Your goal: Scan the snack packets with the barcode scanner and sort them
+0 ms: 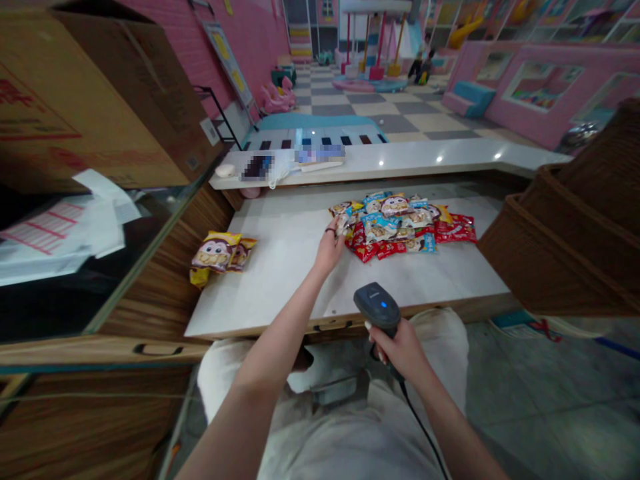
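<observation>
Scanner [377,303] sits clasped in the right hand [404,348]; the left hand [332,243], grip unclear, seemingly picks at piled bags [381,227]: freeing 1 calls for a pinch.

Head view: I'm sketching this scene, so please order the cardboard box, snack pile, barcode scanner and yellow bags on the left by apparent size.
1. Cardboard box
2. Snack pile
3. Barcode scanner and yellow bags: too alike to rank, the scanner being nearer the camera.

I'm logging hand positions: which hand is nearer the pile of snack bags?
Left. The left hand is at the left edge of the snack pile; the right hand is farther back, over the lap, holding the scanner.
</observation>
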`<state>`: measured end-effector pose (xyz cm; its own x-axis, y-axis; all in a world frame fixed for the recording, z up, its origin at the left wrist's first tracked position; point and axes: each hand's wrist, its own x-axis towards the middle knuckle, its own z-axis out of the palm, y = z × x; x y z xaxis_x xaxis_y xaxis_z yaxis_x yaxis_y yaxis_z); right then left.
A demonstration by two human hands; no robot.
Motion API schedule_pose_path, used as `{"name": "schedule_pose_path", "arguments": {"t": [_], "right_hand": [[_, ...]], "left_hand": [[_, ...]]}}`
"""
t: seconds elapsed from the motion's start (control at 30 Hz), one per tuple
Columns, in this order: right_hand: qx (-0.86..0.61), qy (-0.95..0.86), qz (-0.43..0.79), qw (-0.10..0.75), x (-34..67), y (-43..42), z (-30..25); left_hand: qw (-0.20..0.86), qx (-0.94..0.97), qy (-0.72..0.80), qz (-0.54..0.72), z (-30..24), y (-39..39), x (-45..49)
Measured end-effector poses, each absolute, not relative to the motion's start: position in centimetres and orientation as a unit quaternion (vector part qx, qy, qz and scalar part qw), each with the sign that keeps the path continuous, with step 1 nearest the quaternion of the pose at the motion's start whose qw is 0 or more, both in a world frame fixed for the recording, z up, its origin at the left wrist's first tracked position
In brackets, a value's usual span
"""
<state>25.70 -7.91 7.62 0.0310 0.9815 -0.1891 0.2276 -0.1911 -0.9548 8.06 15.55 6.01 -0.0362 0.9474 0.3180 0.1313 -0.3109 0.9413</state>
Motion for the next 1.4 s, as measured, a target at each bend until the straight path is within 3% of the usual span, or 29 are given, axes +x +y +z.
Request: {"name": "schedule_pose_path", "arguments": {"t": [0.17, 0.37, 1.17, 1.3, 1.4], "right_hand": [[-0.594, -0.503, 0.494, 0.388, 25.2, -7.9, 7.4], [-0.582, -0.523, 0.493, 0.381, 24.2, -8.1, 7.2], [-0.562, -0.553, 0.487, 0.376, 22.8, -8.1, 8.5], [-0.569, -0.542, 0.489, 0.378, 22.9, -8.2, 8.2], [-0.575, -0.538, 0.487, 0.378, 23.1, -8.2, 8.2]], "left_hand": [[0.514, 0.347, 0.434, 0.653, 5.4, 8.6, 4.5], [0.603, 0.180, 0.427, 0.650, 4.0, 3.8, 2.8], [0.596, 0.241, 0.431, 0.633, 1.8, 3.1, 3.2], [0.561, 0.285, 0.459, 0.628, 2.2, 2.9, 2.7], [0.454, 0.389, 0.504, 0.624, 3.2, 3.3, 0.6]]}}
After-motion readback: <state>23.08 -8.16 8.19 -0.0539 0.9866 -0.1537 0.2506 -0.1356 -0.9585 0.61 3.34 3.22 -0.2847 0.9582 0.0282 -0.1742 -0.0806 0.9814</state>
